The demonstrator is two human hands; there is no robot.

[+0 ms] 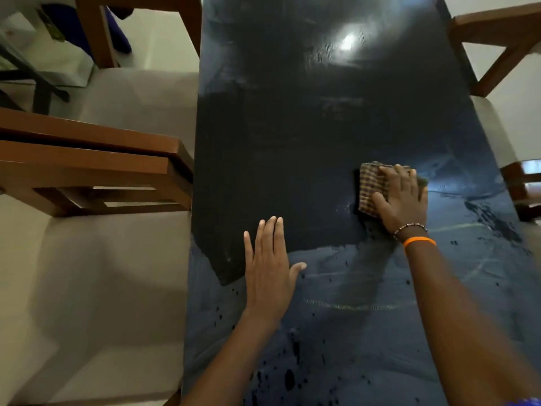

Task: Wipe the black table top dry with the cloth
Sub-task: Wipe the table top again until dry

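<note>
The long black table top (292, 127) runs away from me through the middle of the view. Its near part carries a bluish wet film with dark droplets and streaks; the middle looks matt and darker. A folded checked brown cloth (371, 187) lies flat on the table at the right. My right hand (402, 197) presses down on the cloth, fingers spread over it, with a bead bracelet and an orange band at the wrist. My left hand (269, 271) rests palm down on the table, fingers together, holding nothing.
A brown wooden chair (96, 168) with a pale cushion stands tight against the table's left edge. Another chair back (137, 13) is further up on the left. Wooden chairs (503, 33) also stand on the right, one near the right edge (524, 186).
</note>
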